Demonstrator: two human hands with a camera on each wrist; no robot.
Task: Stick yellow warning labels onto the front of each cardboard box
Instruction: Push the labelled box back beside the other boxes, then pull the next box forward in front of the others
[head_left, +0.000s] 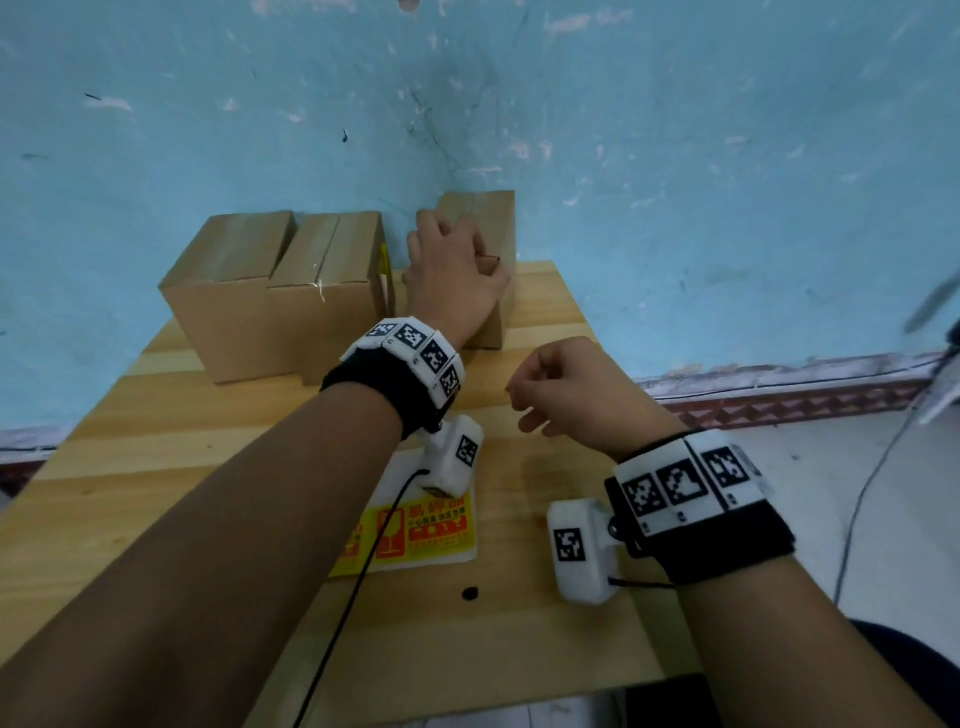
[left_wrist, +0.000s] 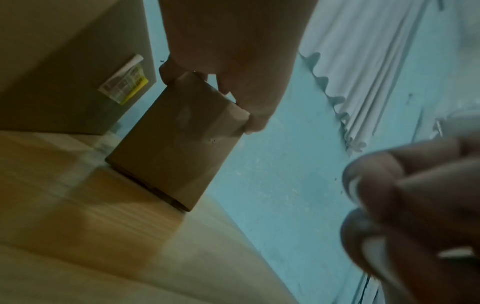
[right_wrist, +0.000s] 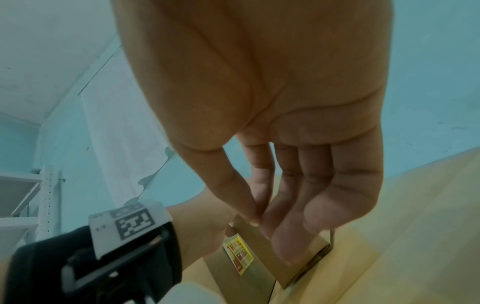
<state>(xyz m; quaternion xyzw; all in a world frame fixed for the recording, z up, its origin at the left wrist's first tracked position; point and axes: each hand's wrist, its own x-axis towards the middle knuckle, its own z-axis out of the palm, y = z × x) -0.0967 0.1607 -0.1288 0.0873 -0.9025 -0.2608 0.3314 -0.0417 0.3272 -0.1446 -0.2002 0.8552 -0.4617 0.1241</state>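
Three plain cardboard boxes stand at the far side of the wooden table (head_left: 524, 613). My left hand (head_left: 457, 260) reaches over the rightmost box (head_left: 493, 218) and grips its top, fingers on one side and thumb on the other; the left wrist view shows the same box (left_wrist: 179, 144) and hand (left_wrist: 215, 90). The middle box (head_left: 332, 291) has a yellow label (head_left: 385, 262) on its right side, seen closer in the left wrist view (left_wrist: 124, 82). A sheet of yellow labels (head_left: 421, 530) lies under my left forearm. My right hand (head_left: 524, 400) hovers loosely curled and holds nothing I can see.
The leftmost box (head_left: 228, 301) touches the middle one. A blue wall (head_left: 675, 156) rises right behind the boxes. A small dark spot (head_left: 470, 593) lies on the table near the label sheet. The table's right edge drops to a floor with a cable (head_left: 862, 499).
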